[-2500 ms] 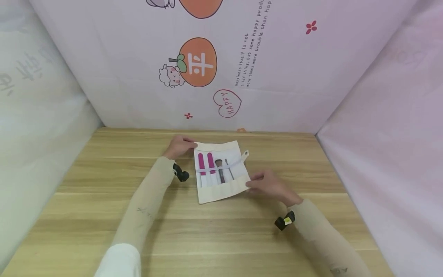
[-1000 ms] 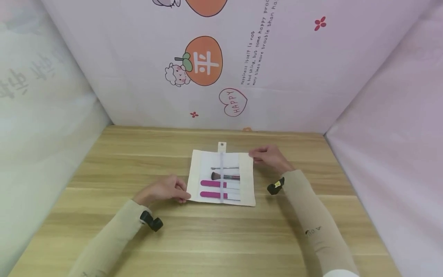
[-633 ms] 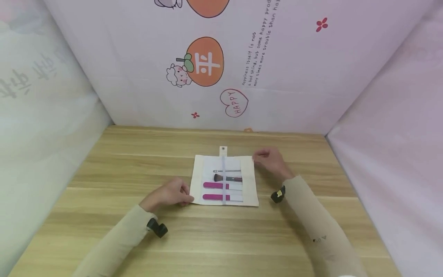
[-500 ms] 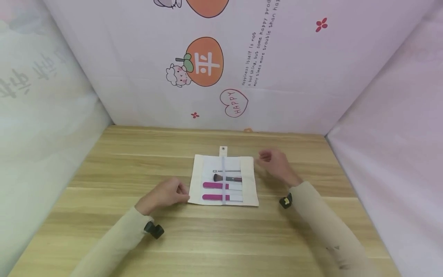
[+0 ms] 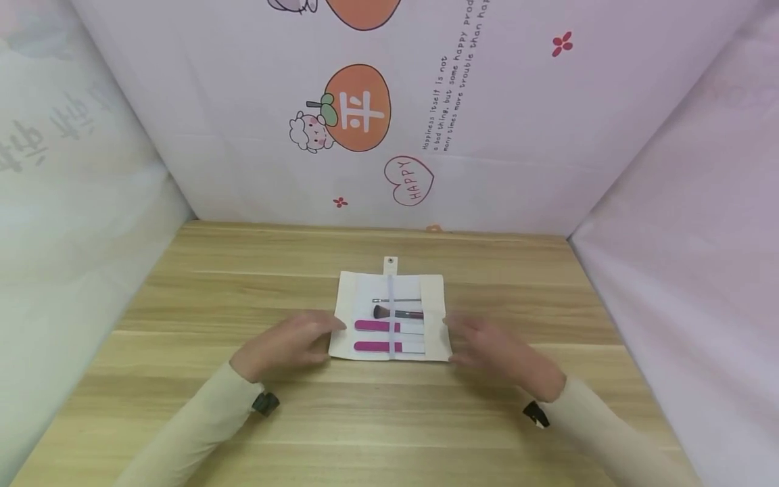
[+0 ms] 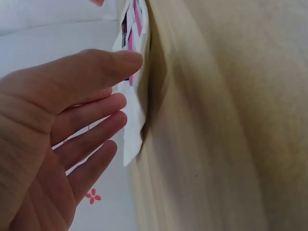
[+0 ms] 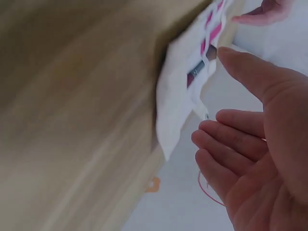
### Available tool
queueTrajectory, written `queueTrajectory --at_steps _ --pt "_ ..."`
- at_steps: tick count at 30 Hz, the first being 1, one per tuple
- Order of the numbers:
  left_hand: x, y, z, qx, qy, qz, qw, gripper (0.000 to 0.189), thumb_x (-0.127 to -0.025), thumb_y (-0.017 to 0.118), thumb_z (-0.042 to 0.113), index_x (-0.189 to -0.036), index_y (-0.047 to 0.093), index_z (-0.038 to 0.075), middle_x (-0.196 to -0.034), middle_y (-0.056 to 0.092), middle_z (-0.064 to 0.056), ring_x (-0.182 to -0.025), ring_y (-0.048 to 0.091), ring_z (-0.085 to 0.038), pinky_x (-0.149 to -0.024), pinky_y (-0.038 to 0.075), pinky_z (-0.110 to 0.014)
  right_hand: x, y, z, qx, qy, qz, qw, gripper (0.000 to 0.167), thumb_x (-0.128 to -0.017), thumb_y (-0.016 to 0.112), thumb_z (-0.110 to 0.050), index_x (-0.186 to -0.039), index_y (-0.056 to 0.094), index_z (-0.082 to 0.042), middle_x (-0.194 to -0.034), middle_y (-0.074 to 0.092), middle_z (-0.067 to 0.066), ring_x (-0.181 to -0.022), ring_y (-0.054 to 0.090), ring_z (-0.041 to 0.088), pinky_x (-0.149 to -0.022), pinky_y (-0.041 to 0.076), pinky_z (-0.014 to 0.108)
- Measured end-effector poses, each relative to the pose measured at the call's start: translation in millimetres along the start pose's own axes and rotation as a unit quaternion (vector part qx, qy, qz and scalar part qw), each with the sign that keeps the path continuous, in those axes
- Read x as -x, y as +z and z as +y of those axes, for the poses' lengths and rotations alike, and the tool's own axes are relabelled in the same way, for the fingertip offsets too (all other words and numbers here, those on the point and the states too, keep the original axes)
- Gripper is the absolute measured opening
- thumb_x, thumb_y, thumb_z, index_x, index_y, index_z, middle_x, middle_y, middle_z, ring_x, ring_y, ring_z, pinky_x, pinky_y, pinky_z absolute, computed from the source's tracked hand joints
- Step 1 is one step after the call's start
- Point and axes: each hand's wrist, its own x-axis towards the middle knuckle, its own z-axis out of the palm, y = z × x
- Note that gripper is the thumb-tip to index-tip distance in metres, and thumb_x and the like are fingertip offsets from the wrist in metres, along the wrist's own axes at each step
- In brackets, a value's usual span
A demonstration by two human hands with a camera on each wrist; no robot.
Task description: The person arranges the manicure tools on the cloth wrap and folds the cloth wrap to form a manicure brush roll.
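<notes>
An unfolded cream cloth tool roll (image 5: 345, 297) lies flat on the table, its snap strap (image 5: 391, 266) pointing to the far side. Under its pale elastic band (image 5: 392, 338) lie a makeup brush (image 5: 381, 312), a thin metal-tipped stick (image 5: 408, 300) and two flat magenta-ended sticks (image 5: 371, 326). My left hand (image 5: 289, 345) is at the roll's left edge, fingers loosely extended and thumb apart in the left wrist view. At the right edge is my right hand (image 5: 502, 352), slightly blurred; the right wrist view shows its fingers relaxed, pinching nothing.
The wood-grain table (image 5: 377, 426) extends around the roll. A printed white cloth (image 5: 499, 169) rises behind its far edge, and pale cloth walls (image 5: 688, 223) stand at both sides. Each forearm has a small black camera (image 5: 266, 404) at the wrist.
The roll has turned counterclockwise by about a quarter and now lies flat. Both hands have let go of its corners; the right hand has come nearer along the right edge.
</notes>
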Motion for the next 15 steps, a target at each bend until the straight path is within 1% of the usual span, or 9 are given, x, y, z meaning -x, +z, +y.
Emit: queueTrajectory --at_steps 1,3,5,7,11,15 --pt "0.4 1.4 -0.2 0.004 0.003 -0.001 1.0 0.044 -0.089 0.08 0.009 -0.132 0.07 0.007 -0.135 0.072 -0.007 -0.127 0.067 -0.025 -0.11 0.054 -0.043 1.5 2.8 -2.4 -0.009 0.004 -0.009 0.9999 0.064 -0.088 0.087 -0.022 -0.14 0.061 0.005 -0.135 0.068 0.023 -0.117 0.071 0.036 -0.095 0.061 0.047" --pt "1.4 4.6 -0.9 0.009 0.004 -0.003 0.9999 0.046 -0.089 0.08 0.01 -0.134 0.069 0.007 -0.137 0.071 -0.007 -0.129 0.065 -0.025 -0.112 0.053 -0.044 4.1 7.4 -6.6 -0.031 0.023 -0.032 0.9988 0.064 -0.091 0.083 -0.022 -0.144 0.057 0.005 -0.139 0.066 0.023 -0.121 0.069 0.036 -0.099 0.059 0.048" --pt "0.9 7.7 -1.6 0.012 0.009 -0.004 0.9999 0.046 -0.09 0.08 0.011 -0.134 0.069 0.007 -0.137 0.071 -0.007 -0.13 0.065 -0.025 -0.112 0.053 -0.044 6.0 11.6 -8.8 -0.048 0.038 -0.049 0.9969 0.061 -0.094 0.08 -0.021 -0.145 0.057 0.004 -0.141 0.065 0.023 -0.124 0.068 0.036 -0.102 0.058 0.049" --pt "-0.1 10.2 -1.9 0.013 0.013 -0.002 0.9998 0.044 -0.091 0.08 0.01 -0.133 0.069 0.006 -0.135 0.071 -0.008 -0.128 0.066 -0.025 -0.111 0.054 -0.044 6.9 15.9 -9.6 -0.057 0.044 -0.059 0.9957 0.059 -0.095 0.077 -0.021 -0.146 0.057 0.003 -0.142 0.065 0.021 -0.127 0.067 0.036 -0.105 0.056 0.049" --pt "-2.0 11.9 -2.5 0.021 0.008 -0.008 0.9997 0.04 -0.093 0.08 0.01 -0.131 0.07 0.006 -0.132 0.073 -0.007 -0.124 0.068 -0.023 -0.108 0.055 -0.043 6.2 23.5 -9.2 -0.053 0.041 -0.072 0.9951 0.055 -0.098 0.074 -0.021 -0.146 0.057 0.0 -0.144 0.065 0.019 -0.131 0.066 0.033 -0.107 0.055 0.047" --pt "-2.5 9.7 -5.0 0.039 0.0 -0.019 0.9991 0.034 -0.095 0.079 0.015 -0.128 0.073 0.008 -0.129 0.075 -0.006 -0.121 0.069 -0.022 -0.107 0.056 -0.042 3.3 25.0 -8.5 -0.046 0.033 -0.072 0.9958 0.047 -0.102 0.069 -0.018 -0.144 0.059 -0.001 -0.141 0.067 0.017 -0.128 0.068 0.03 -0.104 0.057 0.045"
